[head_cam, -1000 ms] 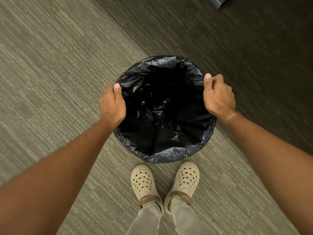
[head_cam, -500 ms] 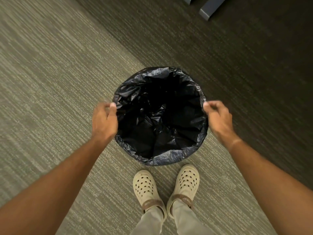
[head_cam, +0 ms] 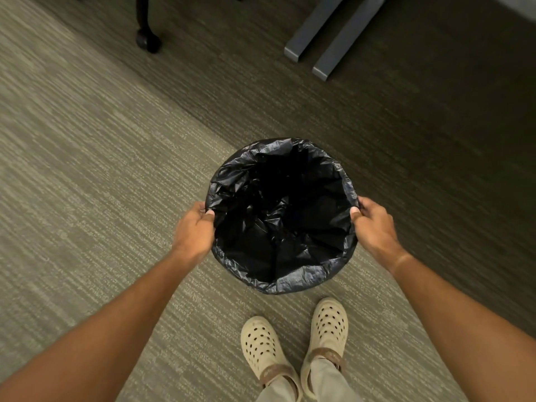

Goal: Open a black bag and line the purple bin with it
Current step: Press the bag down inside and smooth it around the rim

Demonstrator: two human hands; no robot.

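Both hands are clamped on the rim, one on each side. The left hand [head_cam: 195, 231] has its thumb tucked over the edge of the black bag [head_cam: 278, 224] with the fingers curled round the outside, so that grip is pinched shut on the plastic. Same deal with the right hand [head_cam: 374, 227]: thumb on the inner side of the rim, fingers wrapped down the outer side, grasping the bag where it folds over.

The bag is already sitting in the bin, mouth wide open, and its top is turned down over the whole rim all the way round. It covers the bin so completely that I can't actually see any purple from up here, just crinkly black plastic with a bit of a bluish sheen on the folded edge. There's a tiny pale mark on the far right part of the rim that could be printing, but it's way too small to read.

The whole thing stands on the carpet [head_cam: 101, 169], right on the line where the lighter streaky section meets the darker one. Just behind it, two cream clogs [head_cam: 293, 346] with holes and brown straps. Further out: two grey metal table legs [head_cam: 327, 36] lying flat along the floor, and one black chair caster [head_cam: 148, 43]
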